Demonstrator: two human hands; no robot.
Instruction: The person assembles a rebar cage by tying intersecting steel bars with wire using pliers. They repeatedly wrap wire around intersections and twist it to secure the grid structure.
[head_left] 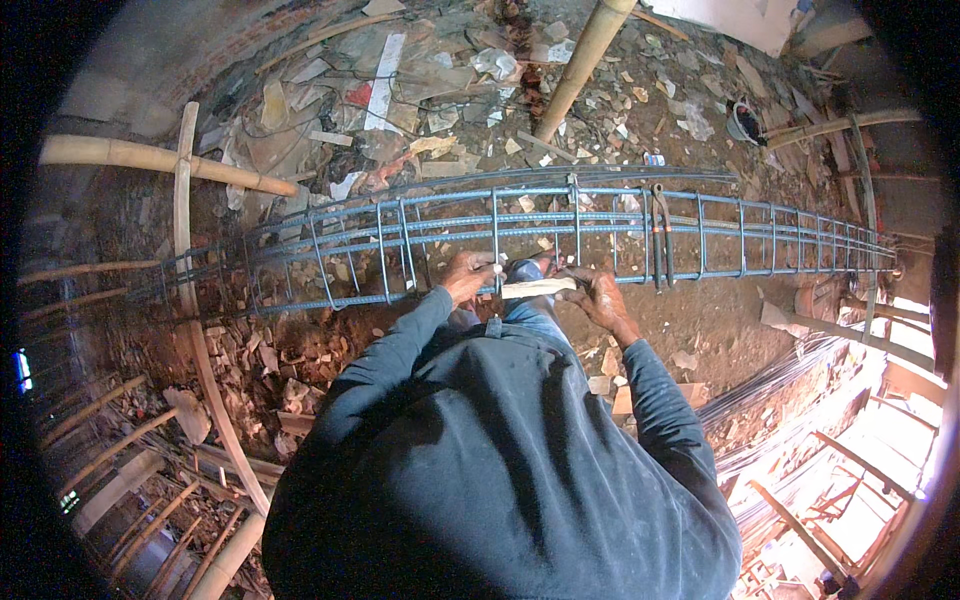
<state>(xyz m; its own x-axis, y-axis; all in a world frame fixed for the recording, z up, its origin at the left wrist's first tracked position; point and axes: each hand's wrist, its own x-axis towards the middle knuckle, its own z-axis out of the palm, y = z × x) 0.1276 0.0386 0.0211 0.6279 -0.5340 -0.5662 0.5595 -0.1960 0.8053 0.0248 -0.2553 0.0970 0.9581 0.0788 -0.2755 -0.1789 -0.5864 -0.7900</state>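
In front of my body, a long rebar cage [450, 240] of blue-grey bars and stirrups runs from left to right. My left hand [467, 278] is closed at its near bars, with a small white piece [497, 269] at the fingertips; its kind is too small to make out. A pale, flat, elongated thing [540, 288] is gripped at its right end by my right hand [602, 303]. It lies level above my knee, close to the left fingertips. Pincers [660, 240] with dark and reddish handles hang on the cage, right of my right hand.
A bamboo pole [585, 70] stands beyond the cage; another [170, 163] juts in from the left. Rubble, paper and plastic scraps [440, 120] litter the ground. A dark bucket [744, 122] sits far right. Thin rods [780, 375] lie bundled at near right.
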